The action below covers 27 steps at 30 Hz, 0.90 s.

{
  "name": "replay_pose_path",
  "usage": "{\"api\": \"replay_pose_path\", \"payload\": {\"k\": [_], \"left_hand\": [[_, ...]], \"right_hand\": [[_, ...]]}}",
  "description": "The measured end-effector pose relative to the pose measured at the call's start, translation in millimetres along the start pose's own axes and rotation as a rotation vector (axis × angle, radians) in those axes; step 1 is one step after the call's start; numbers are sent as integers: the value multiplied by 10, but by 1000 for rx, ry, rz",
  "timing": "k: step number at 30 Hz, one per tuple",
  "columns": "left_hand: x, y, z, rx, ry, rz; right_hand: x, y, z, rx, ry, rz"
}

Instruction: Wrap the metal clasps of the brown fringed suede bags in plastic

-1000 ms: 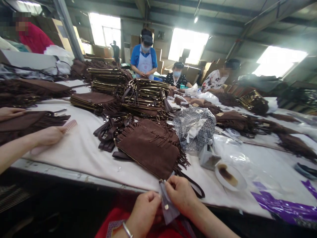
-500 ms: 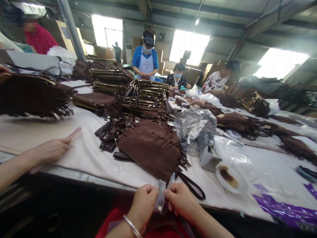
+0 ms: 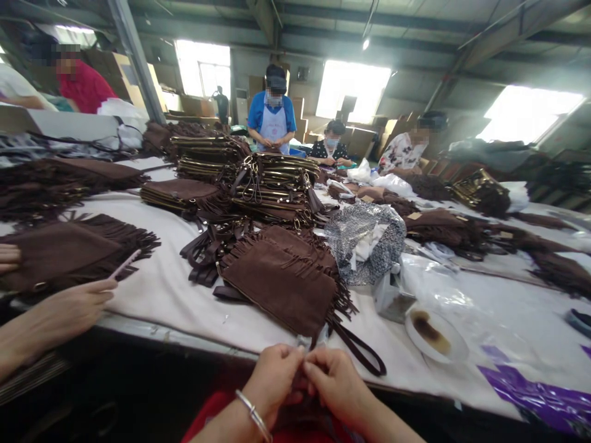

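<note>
A brown fringed clutch bag (image 3: 281, 280) lies on the table in front of me, its wrist strap (image 3: 367, 357) looping over the near edge at the right. My left hand (image 3: 272, 375) and my right hand (image 3: 339, 375) meet just below the bag's near corner. Both are closed in a pinch on clear plastic film (image 3: 303, 340), which pokes out above the fingertips. Whatever else lies between the fingers is hidden.
Brown bags (image 3: 277, 178) are stacked behind. At right are a silvery patterned bag (image 3: 364, 240), a metal box (image 3: 392, 295), a white dish with brown liquid (image 3: 436, 335) and purple plastic (image 3: 530, 394). A co-worker's hand (image 3: 69, 314) holds a comb (image 3: 124, 264) over a fringed bag.
My hands have drawn together, and less of the plastic film shows between them. At left, the co-worker's raised bag now lies on the table, and the comb has moved to its fringe.
</note>
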State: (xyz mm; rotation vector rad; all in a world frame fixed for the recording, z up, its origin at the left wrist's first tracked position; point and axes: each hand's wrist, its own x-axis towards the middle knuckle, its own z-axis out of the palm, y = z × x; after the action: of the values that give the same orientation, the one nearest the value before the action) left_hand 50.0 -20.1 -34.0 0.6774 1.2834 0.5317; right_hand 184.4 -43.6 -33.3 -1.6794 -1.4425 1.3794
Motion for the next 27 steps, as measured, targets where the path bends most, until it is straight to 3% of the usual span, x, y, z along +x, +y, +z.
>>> {"api": "replay_pose_path", "payload": {"k": [6, 10, 14, 22, 25, 27], "left_hand": [[33, -28, 28, 4, 51, 17], [66, -111, -10, 193, 81, 152], [31, -151, -73, 349, 134, 376], [-108, -105, -135, 477, 111, 575], [-98, -30, -154, 423, 58, 529], [-109, 40, -158, 292, 20, 396]], "right_hand": [[11, 30, -291, -409, 289, -489], [114, -27, -293, -614, 225, -699], [141, -92, -231, -719, 187, -757], [208, -271, -251, -850, 57, -720], [263, -342, -263, -872, 16, -705], [296, -366, -264, -859, 8, -694]]}}
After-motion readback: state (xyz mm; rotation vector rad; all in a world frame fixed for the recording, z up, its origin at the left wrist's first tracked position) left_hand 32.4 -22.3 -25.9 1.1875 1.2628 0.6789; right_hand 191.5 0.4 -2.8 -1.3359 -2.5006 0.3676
